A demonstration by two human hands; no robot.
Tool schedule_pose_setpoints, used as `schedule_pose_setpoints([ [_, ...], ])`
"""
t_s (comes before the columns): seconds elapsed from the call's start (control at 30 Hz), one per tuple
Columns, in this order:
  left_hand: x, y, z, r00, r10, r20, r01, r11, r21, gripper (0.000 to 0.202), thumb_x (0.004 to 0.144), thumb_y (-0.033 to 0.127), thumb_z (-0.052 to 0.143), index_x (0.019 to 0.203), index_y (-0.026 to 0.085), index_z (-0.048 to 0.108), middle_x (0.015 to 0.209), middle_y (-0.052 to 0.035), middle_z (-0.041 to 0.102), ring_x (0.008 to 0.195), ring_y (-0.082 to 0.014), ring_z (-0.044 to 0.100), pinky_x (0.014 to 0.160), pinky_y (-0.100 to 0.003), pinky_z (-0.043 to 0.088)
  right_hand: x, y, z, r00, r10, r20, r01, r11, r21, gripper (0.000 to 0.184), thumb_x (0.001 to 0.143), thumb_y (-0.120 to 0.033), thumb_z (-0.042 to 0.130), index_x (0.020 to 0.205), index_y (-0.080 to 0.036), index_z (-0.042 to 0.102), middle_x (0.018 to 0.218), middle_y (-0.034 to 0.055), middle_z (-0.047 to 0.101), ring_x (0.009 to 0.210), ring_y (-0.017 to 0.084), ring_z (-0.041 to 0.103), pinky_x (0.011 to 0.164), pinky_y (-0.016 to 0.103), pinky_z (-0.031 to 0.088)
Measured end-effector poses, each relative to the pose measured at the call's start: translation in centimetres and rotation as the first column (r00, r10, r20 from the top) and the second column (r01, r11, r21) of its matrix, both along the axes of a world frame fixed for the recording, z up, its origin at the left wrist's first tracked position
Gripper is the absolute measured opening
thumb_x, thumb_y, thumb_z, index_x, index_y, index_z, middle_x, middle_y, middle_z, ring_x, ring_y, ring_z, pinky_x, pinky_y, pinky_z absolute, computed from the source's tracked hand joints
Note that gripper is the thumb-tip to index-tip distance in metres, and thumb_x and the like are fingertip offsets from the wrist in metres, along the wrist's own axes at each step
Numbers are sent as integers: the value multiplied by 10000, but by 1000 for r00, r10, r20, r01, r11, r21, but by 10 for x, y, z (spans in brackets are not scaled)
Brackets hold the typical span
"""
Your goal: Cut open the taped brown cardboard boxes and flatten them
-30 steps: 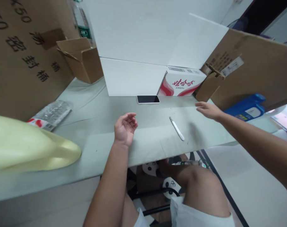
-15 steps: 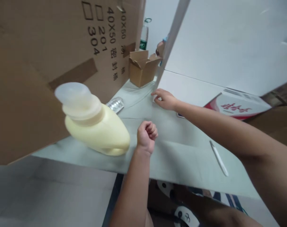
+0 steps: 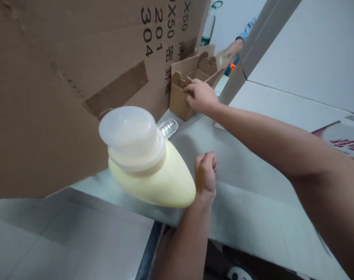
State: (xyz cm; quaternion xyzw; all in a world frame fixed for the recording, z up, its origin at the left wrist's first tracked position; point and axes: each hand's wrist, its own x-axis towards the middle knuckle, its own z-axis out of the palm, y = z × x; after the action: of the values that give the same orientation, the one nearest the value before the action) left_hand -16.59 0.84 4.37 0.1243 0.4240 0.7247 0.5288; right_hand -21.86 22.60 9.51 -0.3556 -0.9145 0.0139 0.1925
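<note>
My right hand (image 3: 202, 95) reaches to a small open cardboard box (image 3: 178, 101), its fingers bent over the box's near edge and pinching there. The box's flaps stand up. Down on the table, my left hand (image 3: 205, 171) is closed in a fist, and I see nothing in it. Just left of that fist stands a large pale-yellow jug (image 3: 156, 182) with a translucent cap (image 3: 127, 128); it covers a bit of my left wrist's side. Behind the jug a clear crumpled plastic bottle (image 3: 169, 127) lies on its side.
A big printed cardboard carton (image 3: 63, 58) walls off the left. Beyond the small box stand a clear bottle with green label (image 3: 208, 27) and another person's hand (image 3: 235, 47). A white panel (image 3: 270, 42) rises at right, with a red-and-white carton (image 3: 343, 138) near the table (image 3: 253, 202) edge.
My right hand has moved from the bare tabletop up to the small cardboard box. My left fist stays low by the jug. The view has shifted, and the other person's hand shows more.
</note>
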Motion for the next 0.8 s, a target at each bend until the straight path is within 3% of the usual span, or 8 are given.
schedule_pose_setpoints([
  [0.1, 7, -13, -2, 906, 235, -351, -209, 971, 113, 335, 868, 218, 469, 600, 218, 268, 607, 35, 222, 563, -119, 250, 537, -284, 206, 60, -52, -8, 995, 49, -88, -47, 998, 30, 332, 851, -136, 533, 1107, -173, 742, 1323, 117, 672, 1137, 311, 664, 953, 468, 554],
  [0.23, 16, -31, -4, 509, 610, -607, -384, 792, 474, 132, 889, 217, 504, 762, 212, 468, 776, -10, 445, 772, -171, 472, 748, -322, 406, 175, -116, -3, 944, 31, -329, -33, 999, 0, 218, 850, -143, 568, 969, -190, 745, 1183, 109, 734, 804, 203, 715, 666, 337, 578],
  [0.3, 20, -34, -5, 399, 677, -619, -405, 735, 543, 26, 875, 231, 518, 859, 211, 514, 889, -35, 498, 891, -197, 514, 869, -363, 436, 235, -154, 6, 907, 37, -420, -20, 999, 45, 151, 884, -160, 585, 837, -214, 717, 1097, 94, 749, 787, 193, 716, 605, 309, 553],
  [0.4, 26, -26, -9, 513, 595, -618, -393, 803, 447, 225, 893, 319, 504, 1079, 206, 565, 1075, -69, 574, 1066, -227, 565, 985, -397, 443, 313, -218, 16, 904, 117, -411, -61, 987, 147, 185, 886, -117, 612, 739, -224, 650, 863, 57, 734, 805, 196, 721, 673, 315, 562],
  [0.5, 38, -11, -14, 730, 369, -575, -160, 910, 381, 401, 916, 426, 496, 1254, 224, 573, 1348, -100, 602, 1311, -269, 540, 1089, -428, 426, 370, -273, 9, 904, 114, -412, -72, 991, 117, 153, 853, -92, 612, 774, -222, 590, 810, 50, 718, 821, 210, 746, 620, 289, 558],
  [0.57, 47, -3, -14, 809, 229, -542, 27, 905, 424, 463, 917, 514, 513, 1281, 239, 590, 1388, -99, 627, 1334, -279, 564, 1102, -437, 445, 392, -295, -6, 900, 41, -433, -19, 998, 55, 160, 845, -83, 616, 812, -231, 566, 761, 38, 696, 935, 254, 766, 631, 291, 568],
  [0.7, 67, 2, -9, 771, -9, -636, 367, 823, 433, 450, 930, 580, 519, 1089, 211, 722, 1034, -86, 773, 1076, -274, 715, 1017, -446, 528, 403, -301, -39, 828, -227, -512, 272, 962, 15, 123, 878, -132, 654, 931, -243, 653, 969, 76, 691, 980, 270, 741, 608, 314, 561],
  [0.8, 78, 4, -9, 692, 59, -719, 358, 837, 413, 370, 912, 541, 582, 921, 215, 758, 950, -67, 777, 1103, -275, 708, 1033, -431, 528, 400, -286, -56, 631, -430, -645, 563, 826, 0, 366, 838, -267, 763, 1186, -279, 647, 1334, 127, 564, 938, 231, 681, 699, 387, 597],
])
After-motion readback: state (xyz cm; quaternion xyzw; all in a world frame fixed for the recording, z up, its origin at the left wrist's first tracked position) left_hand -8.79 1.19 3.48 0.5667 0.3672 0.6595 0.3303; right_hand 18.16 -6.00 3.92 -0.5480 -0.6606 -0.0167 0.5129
